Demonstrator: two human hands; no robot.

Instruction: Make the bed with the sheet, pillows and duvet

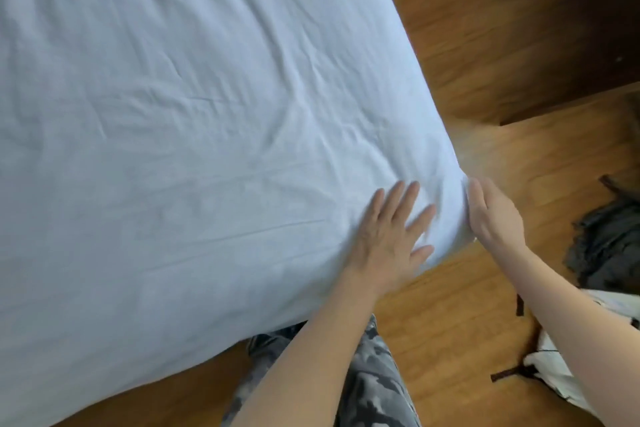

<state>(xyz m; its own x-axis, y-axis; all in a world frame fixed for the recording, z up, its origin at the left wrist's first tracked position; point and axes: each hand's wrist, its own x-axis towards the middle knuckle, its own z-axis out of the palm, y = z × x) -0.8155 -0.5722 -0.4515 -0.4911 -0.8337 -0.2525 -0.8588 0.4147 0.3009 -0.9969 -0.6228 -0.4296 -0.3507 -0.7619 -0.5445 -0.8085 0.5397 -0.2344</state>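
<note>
- The bed [52, 322] fills the left and middle of the view, covered by a pale sheet [173, 97] that lies fairly flat, with soft creases running across it and gathering toward the near right corner.
- The left hand [388, 236] lies palm down on top of the sheet just inside that corner, fingers straight and spread, pressing on the cloth and gripping nothing.
- The right hand [491, 215] is at the very corner, against the side of the bed, its fingers straight and close together along the sheet's edge; it touches the cloth, but whether anything is pinched under it cannot be made out.
- The two hands sit near each other, with the corner of the sheet between them.
- Below the left forearm shows a leg in grey camouflage-pattern trousers [367, 385], right beside the edge of the bed.
- The floor [450, 305] is warm brown wood.
- On the floor at the right edge lies a dark grey crumpled cloth [609, 243], well apart from the bed.
- Lower right, partly behind the right forearm, lies a white cloth bundle [554, 374] with dark ties.
- No writing or label can be read anywhere.
</note>
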